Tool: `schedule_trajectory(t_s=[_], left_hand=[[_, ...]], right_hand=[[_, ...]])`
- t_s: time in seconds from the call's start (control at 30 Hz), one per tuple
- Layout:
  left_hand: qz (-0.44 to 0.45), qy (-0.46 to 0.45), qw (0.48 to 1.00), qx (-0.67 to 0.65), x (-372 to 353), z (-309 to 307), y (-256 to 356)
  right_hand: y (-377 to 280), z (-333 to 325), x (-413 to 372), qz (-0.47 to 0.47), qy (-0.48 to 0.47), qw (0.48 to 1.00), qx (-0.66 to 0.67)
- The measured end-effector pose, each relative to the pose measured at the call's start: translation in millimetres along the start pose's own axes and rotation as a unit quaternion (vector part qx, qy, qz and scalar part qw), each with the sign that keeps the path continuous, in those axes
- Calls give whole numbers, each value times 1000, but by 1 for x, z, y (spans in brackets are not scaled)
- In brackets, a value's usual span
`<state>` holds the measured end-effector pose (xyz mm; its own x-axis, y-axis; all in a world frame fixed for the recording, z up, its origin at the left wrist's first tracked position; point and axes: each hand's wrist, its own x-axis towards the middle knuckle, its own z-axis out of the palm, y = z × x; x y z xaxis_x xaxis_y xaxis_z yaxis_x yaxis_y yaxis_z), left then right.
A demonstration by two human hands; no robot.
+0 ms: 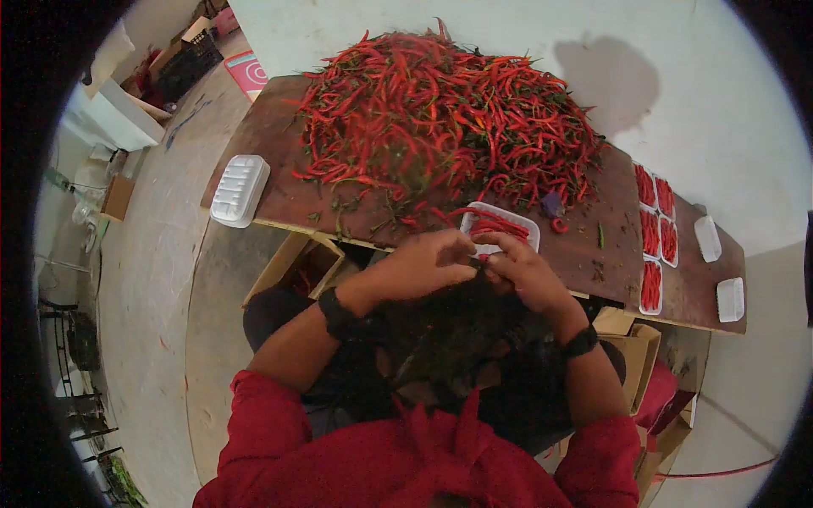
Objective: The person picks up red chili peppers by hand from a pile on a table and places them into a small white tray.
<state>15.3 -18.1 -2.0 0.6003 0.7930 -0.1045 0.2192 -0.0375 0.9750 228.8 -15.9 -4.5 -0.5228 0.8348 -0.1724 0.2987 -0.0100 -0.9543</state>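
Grip: left hand (pixel 428 264) and right hand (pixel 529 271) curl together, I cannot tell what they pinch | white foam tray (pixel 518 222) part-filled | filled trays (pixel 650 284) aside | large heap of red chillies (pixel 440 110) unpacked on brown wooden table (pixel 279 169)

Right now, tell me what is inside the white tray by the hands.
A few red chillies lie in the white tray. The left hand and right hand cover its near end, hiding anything there.
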Motion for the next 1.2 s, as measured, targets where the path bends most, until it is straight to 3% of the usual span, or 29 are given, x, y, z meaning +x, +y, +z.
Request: schedule_trajectory(t_s=[0.03, 0.1, 0.23, 0.3, 0.37, 0.47, 0.6, 0.67, 0.73, 0.8, 0.93, 1.0, 1.13, 1.2], left_hand=[[25, 18, 1000, 0, 2, 2, -4], [50, 33, 998, 0, 5, 7, -11], [35, 43, 998, 44, 7, 10, -14], [29, 46, 997, 54, 8, 7, -12], [-13, 111, 985, 132, 10, 3, -11], [-8, 137, 984, 113, 10, 0, -14], [5, 130, 982, 140, 12, 2, -11], [137, 143, 947, 253, 16, 6, -17], [175, 136, 928, 301, 21, 14, -18], [212, 128, 905, 347, 25, 18, -21], [154, 148, 923, 320, 35, 15, -24], [138, 155, 928, 310, 41, 14, -24], [123, 161, 919, 338, 53, 18, -29], [125, 170, 913, 350, 58, 18, -31]], right_hand=[[-5, 3, -1, 0, 0, 1000, 1], [-18, 12, -4, 89, -10, 993, 80], [-6, 17, -2, 92, -31, 983, 157], [-7, 12, -2, 120, -9, 983, 138], [-7, 8, 0, 107, -1, 989, 102], [-5, 4, -1, 100, 38, 993, 43], [0, 0, -3, 93, 90, 991, -40], [-3, -4, -3, 135, 73, 986, -58], [-2, -9, -2, 175, 57, 980, -76], [6, -13, -1, 169, 69, 979, -92], [12, -16, -1, 102, 138, 984, -48], [18, -20, -1, 50, 176, 964, -195], [32, -20, 3, 32, 225, 942, -248], [35, -17, 4, -14, 274, 906, -323]])
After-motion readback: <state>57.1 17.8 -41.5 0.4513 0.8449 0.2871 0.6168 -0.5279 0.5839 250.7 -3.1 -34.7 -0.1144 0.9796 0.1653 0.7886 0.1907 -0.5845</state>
